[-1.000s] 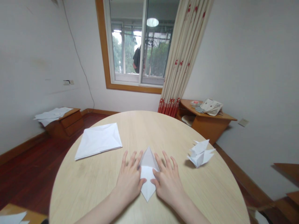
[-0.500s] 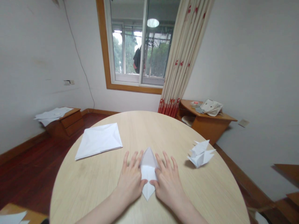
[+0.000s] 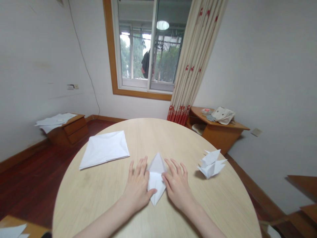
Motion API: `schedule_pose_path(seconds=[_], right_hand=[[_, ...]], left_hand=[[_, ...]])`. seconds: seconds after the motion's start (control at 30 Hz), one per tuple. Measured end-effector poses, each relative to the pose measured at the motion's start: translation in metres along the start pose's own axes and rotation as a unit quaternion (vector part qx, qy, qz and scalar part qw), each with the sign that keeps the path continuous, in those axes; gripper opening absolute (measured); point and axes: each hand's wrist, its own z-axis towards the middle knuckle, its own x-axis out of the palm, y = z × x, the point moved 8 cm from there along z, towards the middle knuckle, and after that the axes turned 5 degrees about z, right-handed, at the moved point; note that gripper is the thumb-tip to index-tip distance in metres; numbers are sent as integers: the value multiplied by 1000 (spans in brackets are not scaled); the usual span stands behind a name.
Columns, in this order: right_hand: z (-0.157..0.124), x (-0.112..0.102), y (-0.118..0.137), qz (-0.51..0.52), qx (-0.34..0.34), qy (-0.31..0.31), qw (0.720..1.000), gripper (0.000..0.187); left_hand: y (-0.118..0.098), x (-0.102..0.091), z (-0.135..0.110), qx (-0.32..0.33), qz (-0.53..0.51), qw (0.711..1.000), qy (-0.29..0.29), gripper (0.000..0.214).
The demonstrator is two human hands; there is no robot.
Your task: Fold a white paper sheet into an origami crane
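A white paper folded into a kite shape lies flat on the round wooden table, one point toward the window and one toward me. My left hand presses on its left edge with the fingers stretched flat and the thumb on the paper. Against the right edge lies my right hand, also flat with fingers spread, thumb touching the fold. Neither hand grips anything.
A stack of white sheets lies at the table's left. A finished folded paper figure stands at the right. Beyond the table are a low cabinet with papers, a corner shelf, a curtain and a window.
Both hands slid slightly away from me along the folded paper's edges, and the paper shifted a little with them. The view tilted a bit.
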Motion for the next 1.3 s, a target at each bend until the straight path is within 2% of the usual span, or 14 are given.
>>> schedule_pose_path(seconds=[0.17,0.37,0.53,0.8,1.1,1.23,1.3], right_hand=[[1,-15,6,46,-72,-24,996,34],[1,-19,2,91,-120,-27,988,40],[4,-22,-2,98,-105,-8,990,30],[6,-25,2,112,-91,37,989,12],[7,-23,2,116,-77,51,989,10],[7,-23,3,116,-74,53,989,9],[6,-22,3,117,-74,55,989,8]], left_hand=[[5,2,2,10,-20,1000,14,47],[10,10,4,43,-30,998,44,48],[14,11,5,64,-40,996,38,47],[21,13,10,78,-40,996,-5,45],[22,18,10,90,-71,993,-19,22],[19,11,9,79,-92,993,-12,6],[18,6,10,61,-102,993,-7,8]])
